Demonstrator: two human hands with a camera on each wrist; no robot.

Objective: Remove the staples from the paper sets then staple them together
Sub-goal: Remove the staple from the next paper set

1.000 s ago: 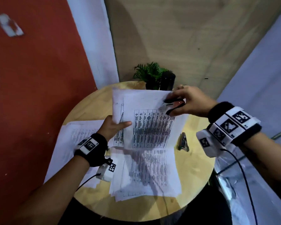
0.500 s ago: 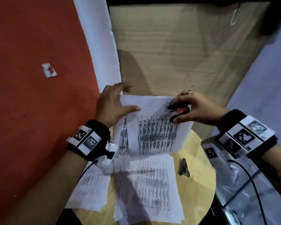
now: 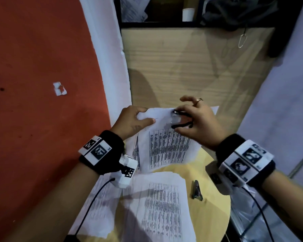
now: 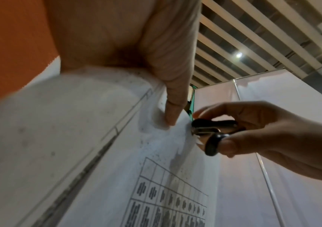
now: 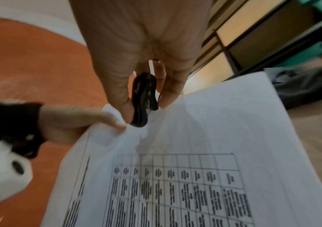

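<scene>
Right hand point(image 3: 198, 123) pinches the black staple remover point(image 3: 181, 119) between thumb and fingers, its jaws at the top edge of the paper set point(image 3: 166, 147). Left hand point(image 3: 131, 121) pinches that set's top corner just beside the remover, holding it raised above the round table point(image 3: 215, 212). More printed sheets point(image 3: 157, 206) and a stapler point(image 3: 196, 190) lie on that table.

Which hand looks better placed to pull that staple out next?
The right hand: it already pinches the staple remover at the top edge of the paper set, while the left hand just holds that corner.
</scene>
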